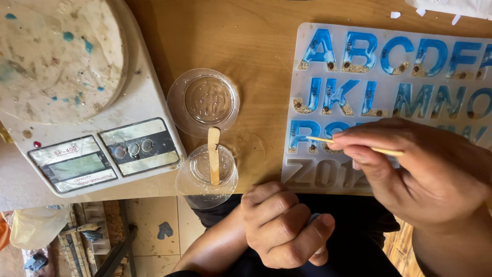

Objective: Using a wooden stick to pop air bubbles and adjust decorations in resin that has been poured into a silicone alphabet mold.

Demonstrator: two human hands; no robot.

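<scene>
A thin wooden stick [359, 146] sits in the right hand's [425, 172] grip; just under its tip, glossy blue resin fills a translucent, rubbery letter mould [307, 61] on the smooth wooden desk [246, 41].

grey rectangular screen [82, 166] on white scale's [148, 97] front, left.

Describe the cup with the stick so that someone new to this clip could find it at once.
Start at the white kitchen scale on the wooden table. Just right of its display stand two clear plastic cups; take the nearer clear plastic cup at the table's edge. Unlike the empty farther clear cup, a flat wooden stick lies across it.
</scene>
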